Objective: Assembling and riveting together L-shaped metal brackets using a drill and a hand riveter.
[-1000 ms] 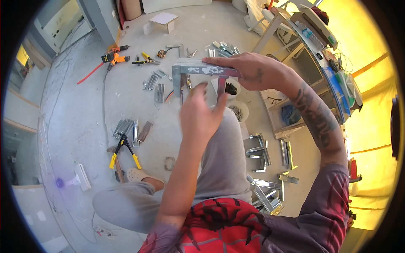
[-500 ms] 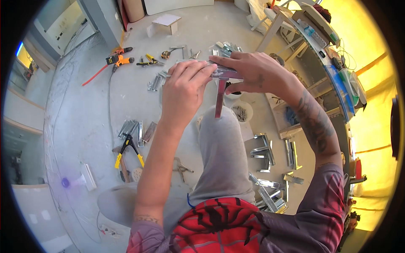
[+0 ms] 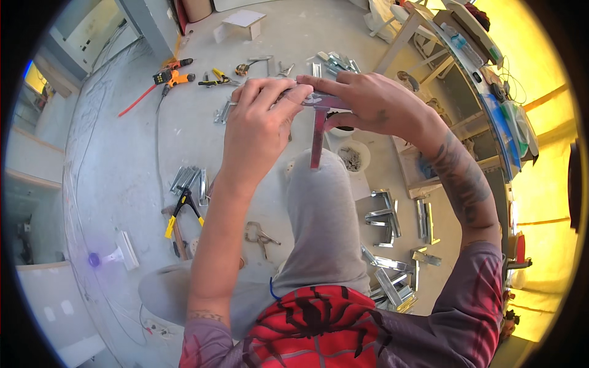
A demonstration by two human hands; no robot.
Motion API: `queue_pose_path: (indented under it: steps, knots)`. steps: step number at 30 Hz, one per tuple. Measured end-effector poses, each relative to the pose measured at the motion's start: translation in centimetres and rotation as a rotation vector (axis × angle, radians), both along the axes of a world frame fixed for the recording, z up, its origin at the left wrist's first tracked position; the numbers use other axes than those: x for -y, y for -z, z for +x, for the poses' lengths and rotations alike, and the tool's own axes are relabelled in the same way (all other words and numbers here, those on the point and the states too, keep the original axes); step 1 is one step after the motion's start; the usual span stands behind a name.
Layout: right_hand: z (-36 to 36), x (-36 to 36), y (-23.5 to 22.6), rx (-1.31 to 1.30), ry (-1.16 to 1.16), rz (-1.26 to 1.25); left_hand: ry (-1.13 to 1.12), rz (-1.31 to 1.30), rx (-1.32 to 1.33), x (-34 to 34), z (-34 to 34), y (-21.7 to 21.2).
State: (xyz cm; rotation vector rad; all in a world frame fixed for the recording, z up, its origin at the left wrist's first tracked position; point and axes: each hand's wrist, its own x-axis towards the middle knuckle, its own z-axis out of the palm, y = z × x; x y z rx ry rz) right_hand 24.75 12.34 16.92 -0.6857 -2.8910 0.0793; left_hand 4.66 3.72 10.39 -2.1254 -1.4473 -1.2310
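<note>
Above my raised knee, both hands grip a T-shaped metal channel piece (image 3: 318, 138) with a reddish reflection. Its crossbar runs between my hands, and its narrow leg points down to the knee. My left hand (image 3: 257, 119) closes over the crossbar's left end, fingers curled on top. On the other end sits my right hand (image 3: 371, 104), its index finger stretched along the top and thumb underneath. Much of the crossbar is hidden by my fingers. Just beyond the knee stands a white bucket (image 3: 363, 158) with small grey metal bits inside.
Bundles of metal channel offcuts (image 3: 187, 181) lie left. Assembled channel brackets (image 3: 385, 218) and piled pieces (image 3: 396, 285) lie right. Yellow-handled snips (image 3: 184, 211), locking pliers (image 3: 262, 240), an orange drill (image 3: 175, 78) and a tape measure (image 3: 242, 69) are on the floor. A cluttered workbench (image 3: 466, 80) stands right.
My left hand has shifted slightly left along the crossbar, and its thumb sits a little differently. The metal piece remains gripped above my knee.
</note>
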Motion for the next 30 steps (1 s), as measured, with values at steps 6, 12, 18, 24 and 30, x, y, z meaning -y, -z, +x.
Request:
queue_pose_path:
  steps: [6, 12, 18, 24, 30]
  knots:
    - [-0.5, 0.4, -0.8, 0.119, 0.075, 0.048, 0.054, 0.108, -0.02, -1.2, -0.6, 1.3]
    - [-0.7, -0.6, -0.3, 0.058, 0.015, 0.119, 0.015, 0.194, -0.024, -2.2, -0.4, 2.5]
    - [-1.8, 0.4, -1.3, 0.194, 0.098, 0.094, -0.064, 0.076, 0.51, 2.6, 4.1, 4.1]
    - [-3.3, 1.8, -1.6, 0.199, 0.116, -0.024, 0.168, -0.451, 1.031, -0.3, 6.7, 5.7]
    - [-4.3, 2.0, -1.9, 0.245, 0.098, -0.139, 0.279, -0.473, 1.226, -0.9, 6.4, 5.8]
